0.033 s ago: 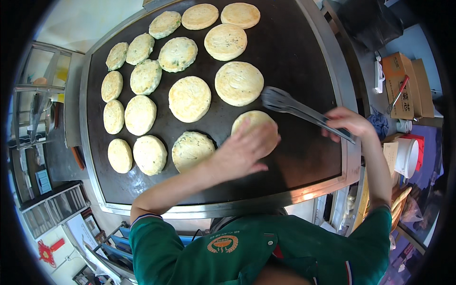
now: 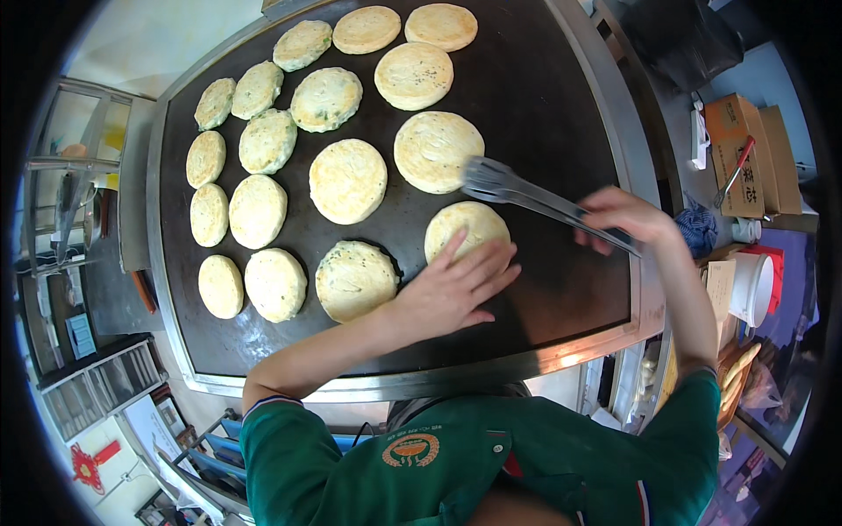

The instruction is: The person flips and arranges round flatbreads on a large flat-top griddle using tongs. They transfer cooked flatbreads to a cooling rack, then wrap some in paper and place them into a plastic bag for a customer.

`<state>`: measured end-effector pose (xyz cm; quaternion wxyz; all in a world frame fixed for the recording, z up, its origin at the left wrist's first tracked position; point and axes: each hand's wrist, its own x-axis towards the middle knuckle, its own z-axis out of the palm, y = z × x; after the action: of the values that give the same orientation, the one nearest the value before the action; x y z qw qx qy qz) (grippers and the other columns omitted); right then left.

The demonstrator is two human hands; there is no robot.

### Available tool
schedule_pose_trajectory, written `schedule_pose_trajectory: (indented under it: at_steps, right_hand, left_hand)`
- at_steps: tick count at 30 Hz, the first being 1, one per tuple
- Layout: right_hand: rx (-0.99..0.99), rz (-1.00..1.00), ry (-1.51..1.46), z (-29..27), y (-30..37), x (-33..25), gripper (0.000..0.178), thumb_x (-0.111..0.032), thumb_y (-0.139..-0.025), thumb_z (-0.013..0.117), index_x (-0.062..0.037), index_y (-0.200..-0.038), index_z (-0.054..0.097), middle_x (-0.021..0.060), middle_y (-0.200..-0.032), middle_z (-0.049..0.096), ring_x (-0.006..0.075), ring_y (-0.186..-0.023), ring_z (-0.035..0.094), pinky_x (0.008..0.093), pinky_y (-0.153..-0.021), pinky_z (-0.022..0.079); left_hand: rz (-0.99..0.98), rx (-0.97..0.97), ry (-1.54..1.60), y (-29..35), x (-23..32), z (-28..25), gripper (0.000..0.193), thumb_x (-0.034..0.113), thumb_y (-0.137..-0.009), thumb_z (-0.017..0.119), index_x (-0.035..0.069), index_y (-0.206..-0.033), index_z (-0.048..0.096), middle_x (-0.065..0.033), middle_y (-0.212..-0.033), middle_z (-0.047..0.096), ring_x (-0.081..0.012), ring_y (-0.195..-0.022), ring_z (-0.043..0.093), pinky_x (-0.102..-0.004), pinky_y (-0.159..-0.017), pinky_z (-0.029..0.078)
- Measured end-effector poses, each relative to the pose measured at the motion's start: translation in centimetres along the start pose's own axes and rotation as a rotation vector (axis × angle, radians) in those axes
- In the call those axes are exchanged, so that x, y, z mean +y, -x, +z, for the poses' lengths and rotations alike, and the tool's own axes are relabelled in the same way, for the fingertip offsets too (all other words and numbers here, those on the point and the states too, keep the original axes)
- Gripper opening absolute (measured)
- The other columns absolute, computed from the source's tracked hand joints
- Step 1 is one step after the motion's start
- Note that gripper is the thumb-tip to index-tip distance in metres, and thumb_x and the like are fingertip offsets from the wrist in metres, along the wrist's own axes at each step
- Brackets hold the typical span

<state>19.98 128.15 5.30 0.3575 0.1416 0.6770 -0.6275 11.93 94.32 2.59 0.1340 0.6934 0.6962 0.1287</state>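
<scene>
My right hand (image 2: pixel 621 217) is closed around the handle end of metal tongs (image 2: pixel 544 200). The tongs' tips reach the right edge of a round flatbread (image 2: pixel 437 151) on the dark griddle (image 2: pixel 553 96). My left hand (image 2: pixel 460 285) lies with its fingers spread over the near part of another flatbread (image 2: pixel 463 230), hiding that part. To the left of this hand sits a flatbread with green flecks (image 2: pixel 355 279), partly behind my left wrist. A paler round (image 2: pixel 348 180) lies farther back, apart from both hands.
Several more flatbreads (image 2: pixel 258 210) stand in rows over the griddle's left and far parts. A metal rim (image 2: pixel 307 389) borders the griddle. At right are a cardboard box (image 2: pixel 735 158), a red-handled tool (image 2: pixel 745 158) and a white bucket (image 2: pixel 752 289).
The tongs have shifted left, and their tips now meet the flatbread's edge. My left hand has slid slightly nearer, uncovering more of the bread beneath it.
</scene>
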Motion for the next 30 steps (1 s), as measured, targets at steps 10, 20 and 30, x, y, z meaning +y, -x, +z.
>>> schedule_pose_trajectory:
  at_steps: [10,20,30]
  right_hand:
    - [0.367,-0.323,-0.037,5.2,2.3,1.7,0.027,-0.027,-0.094,0.061,0.0002,-0.093,0.064,0.0024,-0.078,0.061,0.0064,-0.059,0.055,0.0195,-0.052,0.041]
    - [0.109,-0.094,-0.274,14.0,7.6,9.0,0.035,-0.010,-0.090,0.065,0.0037,-0.122,0.062,0.0052,-0.079,0.067,0.0075,-0.063,0.060,0.0200,-0.058,0.049]
    - [0.282,-0.077,-0.374,17.5,12.4,12.9,0.037,-0.006,-0.091,0.062,0.0063,-0.126,0.059,0.0064,-0.081,0.067,0.0076,-0.062,0.059,0.0204,-0.057,0.049]
  left_hand:
    - [-0.094,0.192,-0.162,-1.6,-5.3,1.5,0.060,0.037,-0.095,0.053,0.015,-0.148,0.036,-0.0096,-0.156,0.028,-0.0268,-0.147,0.022,-0.0577,-0.117,0.011]
    - [-0.556,0.287,-0.350,-11.0,-24.0,-3.6,0.070,0.064,-0.094,0.037,0.020,-0.149,0.036,-0.0075,-0.157,0.027,-0.0267,-0.147,0.021,-0.0596,-0.115,0.017]
    - [0.008,0.156,-0.151,-4.2,-8.8,0.4,0.072,0.059,-0.088,0.055,0.019,-0.146,0.040,-0.0119,-0.155,0.031,-0.0310,-0.146,0.022,-0.0606,-0.116,0.012]
